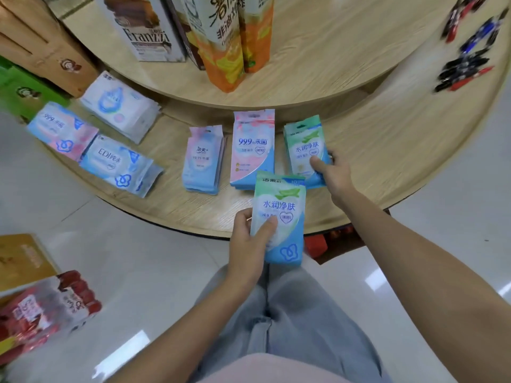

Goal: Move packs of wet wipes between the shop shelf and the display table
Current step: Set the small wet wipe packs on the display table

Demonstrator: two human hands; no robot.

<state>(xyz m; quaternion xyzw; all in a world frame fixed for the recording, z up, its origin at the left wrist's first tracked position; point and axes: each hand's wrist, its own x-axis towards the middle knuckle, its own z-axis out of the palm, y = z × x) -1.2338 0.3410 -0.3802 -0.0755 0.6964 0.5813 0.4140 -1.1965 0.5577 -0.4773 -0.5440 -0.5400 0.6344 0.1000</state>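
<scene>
Fingers of the left hand point(249, 239) are curled round a green pack point(279, 217) of wipes, with the thumb laid across its front. The pack is held upright over the near edge of the table point(373, 150), lifted clear of the wood. The right hand point(331, 172) is stretched further in and is clamped on the green stack point(302, 150) of like packs lying on the lower tier: the thumb is pressed on the top pack and the other fingers are wrapped round the stack's right side. The two hands are kept apart, the left one nearer the body.

Just left of the green stack a pink stack point(253, 150) is laid, its near corner hidden behind the held pack. A smaller blue stack point(203, 158) is set beside that. Further left, three larger packs are spread flat: an EDI pack point(119, 167), a pink-and-blue pack point(60, 131) and a white pack point(119, 106).

On the upper tier point(331, 51) orange cartons point(229, 51) and a Franzzi box point(146, 31) are stood upright, well behind the wipes. Pens point(467, 51) are scattered at the far right. A brown box point(41, 45) and a green box point(19, 92) are seen at the left edge, and red packs point(41, 308) are shown blurred at the lower left, above the pale floor point(138, 244).
</scene>
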